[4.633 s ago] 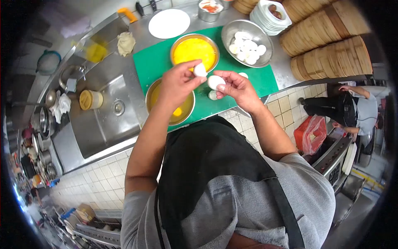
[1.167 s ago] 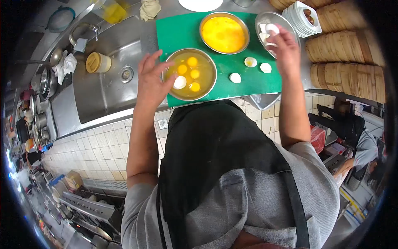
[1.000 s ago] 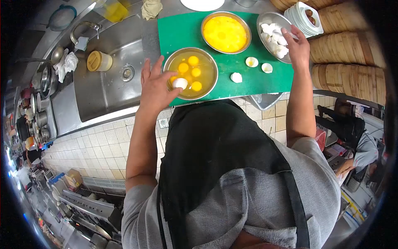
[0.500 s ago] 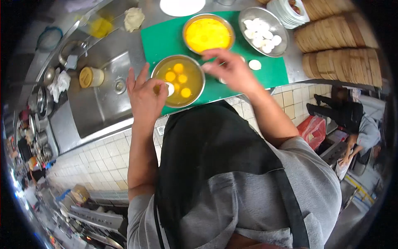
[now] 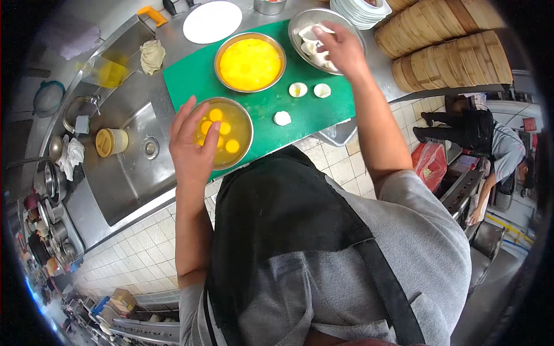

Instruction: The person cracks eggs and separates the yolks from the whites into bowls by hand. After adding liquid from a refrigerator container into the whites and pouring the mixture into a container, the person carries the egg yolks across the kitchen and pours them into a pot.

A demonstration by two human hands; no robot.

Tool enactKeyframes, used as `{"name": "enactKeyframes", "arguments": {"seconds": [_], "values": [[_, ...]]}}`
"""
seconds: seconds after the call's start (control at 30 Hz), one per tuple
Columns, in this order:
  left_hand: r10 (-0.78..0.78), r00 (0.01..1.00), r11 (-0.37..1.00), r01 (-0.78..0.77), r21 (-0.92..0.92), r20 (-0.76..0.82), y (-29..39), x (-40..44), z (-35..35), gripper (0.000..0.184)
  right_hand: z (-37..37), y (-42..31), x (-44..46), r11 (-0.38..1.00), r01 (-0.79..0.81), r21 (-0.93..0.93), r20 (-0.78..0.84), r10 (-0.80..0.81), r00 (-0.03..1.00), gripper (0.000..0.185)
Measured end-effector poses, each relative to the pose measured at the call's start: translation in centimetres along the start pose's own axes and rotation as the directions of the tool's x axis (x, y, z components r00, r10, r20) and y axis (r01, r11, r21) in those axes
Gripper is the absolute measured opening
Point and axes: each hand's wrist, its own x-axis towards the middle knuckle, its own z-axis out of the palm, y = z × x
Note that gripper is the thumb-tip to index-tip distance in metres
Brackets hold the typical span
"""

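Observation:
My left hand (image 5: 193,138) is open, fingers and thumb spread over the near left rim of a metal bowl (image 5: 250,138) of clear egg white and several whole yolks (image 5: 215,115). No shell shows in it. My right hand (image 5: 344,53) reaches over a steel bowl (image 5: 359,43) at the back right. Its fingers are apart at the white eggs or shells (image 5: 311,47) there; the hand partly hides them. Two hollow eggshell pieces (image 5: 298,89) and a crumpled white piece (image 5: 282,118) lie on the green cutting board (image 5: 265,106). Behind stands a bowl of yellow egg (image 5: 250,62).
A sink (image 5: 130,173) with a lidded tub (image 5: 111,142) lies left. A white oval plate (image 5: 212,22) and a bunched cloth (image 5: 152,56) sit behind the board. Stacked plates (image 5: 360,12) and bamboo steamers (image 5: 453,60) stand right. Another person (image 5: 501,144) works at far right.
My right hand has moved from beside the two egg bowls to the steel bowl. My left hand has opened, and the white shell it held is gone from it. The view has shifted.

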Motion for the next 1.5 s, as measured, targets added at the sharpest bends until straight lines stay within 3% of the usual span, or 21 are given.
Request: {"name": "enactKeyframes", "arguments": {"seconds": [0.03,0.07,0.13,0.27,0.47,0.53,0.57,0.63,0.67,0.73,0.77,0.8,0.83,0.97,1.0,1.07,1.17,1.2,1.33,1.4,1.5], "values": [[0.002,1.0,1.0,-0.002,-0.001,-0.002,-0.2,-0.3,-0.1,0.035,-1.6,2.1,1.7,0.926,0.051,-0.374,-0.012,-0.06,0.998,0.051],[-0.034,0.999,0.999,0.034,-0.017,-0.014,-0.4,-0.8,-0.3,0.034,-2.9,4.1,3.2,0.715,0.087,-0.693,0.002,-0.119,0.993,0.05],[-0.077,0.997,0.997,0.076,-0.028,-0.031,-1.0,-1.6,-0.6,0.034,-4.0,5.3,4.9,0.483,-0.009,-0.876,0.11,0.217,0.97,0.044],[-0.136,0.988,0.99,0.133,-0.034,-0.079,-1.8,-2.5,-1.2,0.034,-3.2,8.1,6.4,0.435,-0.1,-0.895,0.038,0.299,0.954,0.046],[-0.188,0.972,0.982,0.188,-0.014,-0.14,-2.3,-3.1,-2.3,0.033,-3.9,7.0,6.0,0.604,0.012,-0.797,0.164,0.197,0.967,0.047],[-0.205,0.966,0.979,0.205,-0.017,-0.157,-3.0,-3.4,-2.4,0.032,-4.3,7.1,5.8,0.712,-0.088,-0.697,-0.11,0.015,0.994,0.048],[-0.201,0.966,0.978,0.206,0.015,-0.165,-3.5,-3.7,-2.3,0.031,-4.5,6.9,5.5,0.714,-0.073,-0.696,-0.092,0.013,0.996,0.048],[-0.213,0.96,0.972,0.228,0.063,-0.181,-4.5,-4.2,-2.6,0.031,-4.1,5.2,3.6,0.944,0.051,-0.326,-0.061,-0.075,0.995,0.044],[-0.262,0.952,0.963,0.269,0.027,-0.159,-4.9,-4.3,-2.5,0.03,-3.1,4.2,2.2,0.946,0.06,-0.318,-0.04,-0.077,0.996,0.044],[-0.307,0.94,0.952,0.304,-0.043,-0.146,-5.5,-4.4,-2.0,0.029,0.0,1.5,-1.7,0.982,0.147,0.118,0.032,-0.152,0.988,0.042],[-0.315,0.936,0.949,0.313,-0.036,-0.156,-5.7,-4.5,-1.8,0.029,1.5,1.7,-3.1,0.973,0.222,0.058,0.096,-0.226,0.969,0.039],[-0.397,0.912,0.918,0.395,-0.043,-0.101,-6.0,-4.5,-1.7,0.028,3.2,1.4,-4.9,0.948,0.264,0.179,0.176,-0.295,0.939,0.041],[-0.473,0.88,0.881,0.471,-0.049,-0.044,-6.4,-4.5,-1.4,0.028,4.9,0.5,-6.9,0.946,0.299,0.129,0.212,-0.321,0.923,0.045],[-0.472,0.878,0.88,0.464,-0.101,-0.077,-7.3,-4.5,-0.7,0.028,8.7,-1.0,-11.1,0.762,0.646,0.041,0.239,-0.635,0.734,0.037],[-0.474,0.877,0.879,0.465,-0.102,-0.08,-7.2,-4.5,-0.8,0.028,9.4,-0.7,-11.3,0.761,0.648,0.043,0.242,-0.637,0.732,0.037],[-0.48,0.875,0.876,0.475,-0.078,-0.063,-7.2,-4.4,-0.9,0.028,10.3,-0.3,-11.6,0.649,0.761,-0.004,0.322,-0.719,0.616,0.039],[-0.487,0.871,0.87,0.478,-0.12,-0.068,-7.8,-4.6,-0.6,0.028,10.4,-0.5,-11.8,0.683,0.728,-0.053,0.409,-0.65,0.64,0.04],[-0.491,0.868,0.868,0.48,-0.123,-0.075,-7.8,-4.6,-0.6,0.028,10.5,-1.0,-12.1,0.733,0.68,-0.004,0.354,-0.635,0.687,0.041],[-0.49,0.869,0.866,0.476,-0.153,-0.07,-7.9,-4.9,-0.5,0.028,10.4,-1.4,-12.1,0.633,0.774,0.003,0.279,-0.744,0.607,0.038],[-0.497,0.863,0.859,0.475,-0.191,-0.088,-7.9,-4.9,-0.4,0.028,10.4,-1.1,-12.2,0.726,0.684,-0.069,0.483,-0.575,0.66,0.04],[-0.488,0.868,0.865,0.468,-0.18,-0.086,-8.0,-5.1,-0.6,0.027,10.4,-2.0,-12.5,0.675,0.737,0.016,0.351,-0.694,0.628,0.04]]}}
